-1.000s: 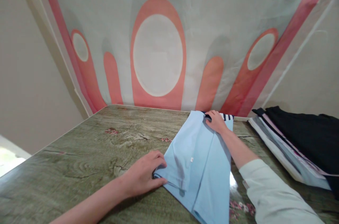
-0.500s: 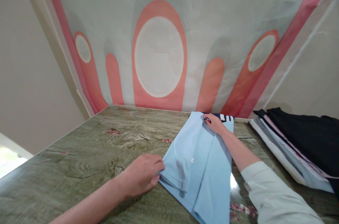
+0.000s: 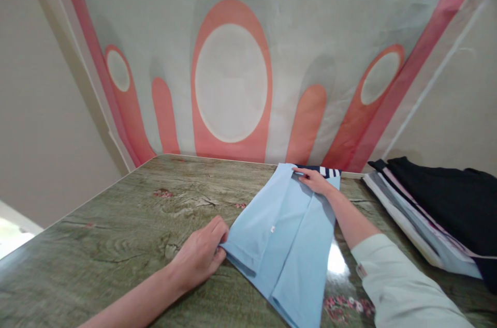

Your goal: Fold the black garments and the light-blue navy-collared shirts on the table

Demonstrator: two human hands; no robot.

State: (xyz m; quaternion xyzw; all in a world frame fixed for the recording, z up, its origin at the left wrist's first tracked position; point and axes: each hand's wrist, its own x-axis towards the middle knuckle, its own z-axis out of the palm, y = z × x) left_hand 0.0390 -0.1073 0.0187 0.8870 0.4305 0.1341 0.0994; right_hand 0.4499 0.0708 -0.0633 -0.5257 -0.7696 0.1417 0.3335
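A light blue garment (image 3: 295,235) lies partly folded on the table, with a navy band striped in white showing at its far end and a small white tag on its front. My left hand (image 3: 202,250) pinches the garment's left lower corner and draws it out to the side. At the far end, my right hand (image 3: 313,181) grips the upper edge beside the navy band, its index finger reaching along the cloth. The near end of the garment runs out of the bottom of the view.
The wood-patterned table (image 3: 116,240) reaches back to a wall with a pink and white printed sheet (image 3: 174,59). To the right is a stack of folded clothes (image 3: 438,209), black on top, lighter ones beneath. Printed flowers and a bright reflection mark the tabletop.
My left hand has moved a little left, pulling the garment's corner outward and smoothing its front. My right hand stays at the far edge, its index finger now straighter.
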